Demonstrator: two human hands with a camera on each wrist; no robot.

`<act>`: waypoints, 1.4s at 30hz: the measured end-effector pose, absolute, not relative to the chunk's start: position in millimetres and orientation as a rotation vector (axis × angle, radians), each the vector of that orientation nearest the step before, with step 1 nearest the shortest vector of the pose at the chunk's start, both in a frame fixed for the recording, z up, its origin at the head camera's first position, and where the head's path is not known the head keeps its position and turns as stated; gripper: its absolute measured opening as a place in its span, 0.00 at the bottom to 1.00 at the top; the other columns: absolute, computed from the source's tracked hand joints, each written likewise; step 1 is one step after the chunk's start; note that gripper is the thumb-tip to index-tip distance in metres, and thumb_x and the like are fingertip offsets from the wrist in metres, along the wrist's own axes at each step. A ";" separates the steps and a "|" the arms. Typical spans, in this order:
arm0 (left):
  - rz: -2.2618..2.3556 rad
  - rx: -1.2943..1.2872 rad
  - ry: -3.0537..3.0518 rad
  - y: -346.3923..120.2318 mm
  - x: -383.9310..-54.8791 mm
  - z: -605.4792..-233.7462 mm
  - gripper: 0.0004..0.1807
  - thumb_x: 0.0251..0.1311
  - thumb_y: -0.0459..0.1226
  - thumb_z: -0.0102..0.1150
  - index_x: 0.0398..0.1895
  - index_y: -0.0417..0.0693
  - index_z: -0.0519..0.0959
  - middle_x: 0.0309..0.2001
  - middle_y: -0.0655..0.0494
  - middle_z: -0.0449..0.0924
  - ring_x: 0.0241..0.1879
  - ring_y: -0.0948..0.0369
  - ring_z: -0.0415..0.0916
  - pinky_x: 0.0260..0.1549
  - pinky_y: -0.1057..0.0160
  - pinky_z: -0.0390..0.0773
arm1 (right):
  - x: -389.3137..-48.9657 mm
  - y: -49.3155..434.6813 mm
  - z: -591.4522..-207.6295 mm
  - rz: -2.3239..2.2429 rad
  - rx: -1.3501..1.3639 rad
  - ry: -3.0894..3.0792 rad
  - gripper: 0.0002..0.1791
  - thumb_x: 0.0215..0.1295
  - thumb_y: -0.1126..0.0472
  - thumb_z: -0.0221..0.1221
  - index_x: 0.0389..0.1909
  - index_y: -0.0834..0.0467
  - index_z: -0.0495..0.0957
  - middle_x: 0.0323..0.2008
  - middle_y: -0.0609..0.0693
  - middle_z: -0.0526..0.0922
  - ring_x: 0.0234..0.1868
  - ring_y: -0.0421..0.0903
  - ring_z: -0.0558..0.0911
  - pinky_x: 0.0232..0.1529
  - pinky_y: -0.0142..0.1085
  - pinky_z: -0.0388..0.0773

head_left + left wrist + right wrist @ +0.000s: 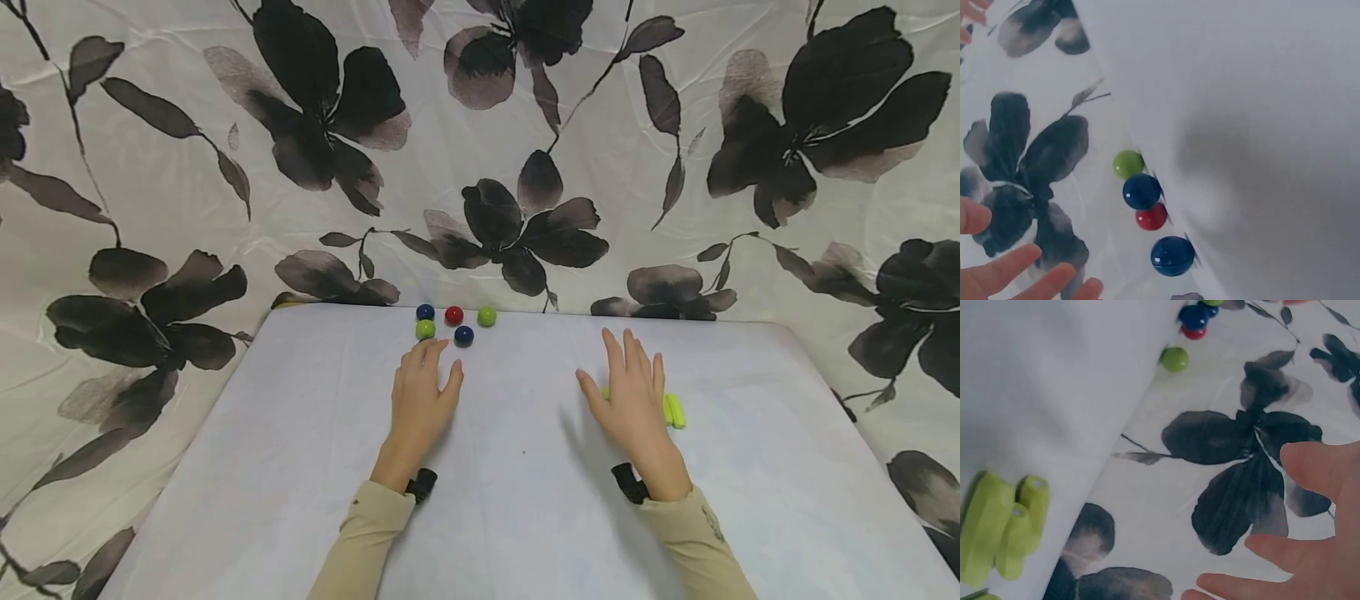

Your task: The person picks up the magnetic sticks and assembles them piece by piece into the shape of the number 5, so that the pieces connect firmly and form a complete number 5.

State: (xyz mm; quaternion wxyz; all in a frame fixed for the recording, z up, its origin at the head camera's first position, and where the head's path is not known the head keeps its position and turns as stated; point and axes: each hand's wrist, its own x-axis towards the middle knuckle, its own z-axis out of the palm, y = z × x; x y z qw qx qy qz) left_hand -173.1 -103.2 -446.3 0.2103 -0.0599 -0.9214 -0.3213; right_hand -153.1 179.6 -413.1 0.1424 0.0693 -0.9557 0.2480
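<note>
My left hand [422, 398] is held over the white table with its fingers spread, holding nothing. Just beyond its fingertips lie several small glossy balls: a red ball [453, 316], a dark blue ball [463, 336], a green ball [487, 316] and others beside them. In the left wrist view, spread fingers [1007, 270] show at the lower left. My right hand [630, 407], fingers straight and apart, is above several yellow-green elongated plastic pieces [677, 411], partly hiding them. The right wrist view shows these pieces [985, 528] side by side, some with a small hole at one end.
The white tabletop [517, 517] ends at a far edge just behind the balls. Behind it hangs a pale cloth [420, 167] with dark flower prints, which also shows past the table's sides. A black band [422, 485] is on the left wrist, another [630, 483] on the right.
</note>
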 end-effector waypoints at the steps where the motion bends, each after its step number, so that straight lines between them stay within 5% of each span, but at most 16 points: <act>1: -0.939 -0.153 -2.543 -104.8 -174.0 -445.8 0.21 0.68 0.42 0.54 0.59 0.40 0.76 0.59 0.44 0.73 0.57 0.46 0.70 0.52 0.46 0.71 | -154.1 179.1 -411.7 0.734 0.201 -2.734 0.38 0.69 0.51 0.59 0.74 0.63 0.57 0.72 0.71 0.55 0.72 0.67 0.55 0.69 0.64 0.37; 7: -1.230 -0.136 -2.406 -116.6 -180.9 -449.6 0.15 0.68 0.36 0.55 0.54 0.40 0.78 0.55 0.45 0.75 0.55 0.48 0.70 0.55 0.47 0.70 | -160.8 175.6 -403.9 0.896 0.178 -2.617 0.35 0.68 0.57 0.59 0.71 0.66 0.61 0.69 0.69 0.62 0.71 0.64 0.60 0.70 0.61 0.40; 13: -1.415 -0.136 -2.230 -127.6 -188.1 -457.2 0.11 0.65 0.29 0.56 0.49 0.34 0.80 0.48 0.43 0.78 0.48 0.46 0.74 0.44 0.50 0.72 | -168.5 176.1 -397.1 1.050 0.119 -2.444 0.28 0.68 0.62 0.59 0.66 0.67 0.68 0.64 0.66 0.71 0.66 0.63 0.67 0.66 0.61 0.55; 25: -1.745 0.271 -2.191 -147.8 -199.4 -473.9 0.13 0.71 0.36 0.52 0.52 0.42 0.80 0.54 0.48 0.77 0.48 0.54 0.69 0.44 0.58 0.68 | -181.0 200.9 -415.2 1.199 0.072 -2.300 0.16 0.66 0.69 0.59 0.53 0.69 0.78 0.50 0.65 0.81 0.52 0.61 0.78 0.57 0.55 0.67; 34: -1.961 0.329 -2.098 -153.2 -212.1 -487.6 0.17 0.68 0.35 0.57 0.57 0.40 0.76 0.57 0.49 0.74 0.44 0.58 0.68 0.41 0.64 0.70 | -188.0 227.6 -443.3 1.346 -0.053 -2.542 0.13 0.71 0.67 0.54 0.52 0.65 0.80 0.52 0.63 0.81 0.62 0.60 0.73 0.64 0.56 0.63; 42: -1.834 0.273 -2.155 -153.4 -228.3 -501.3 0.19 0.63 0.34 0.64 0.57 0.41 0.75 0.55 0.44 0.72 0.51 0.52 0.69 0.45 0.63 0.70 | -188.7 241.5 -460.0 1.425 -0.007 -2.792 0.16 0.69 0.69 0.54 0.56 0.62 0.79 0.58 0.64 0.77 0.66 0.62 0.68 0.67 0.60 0.57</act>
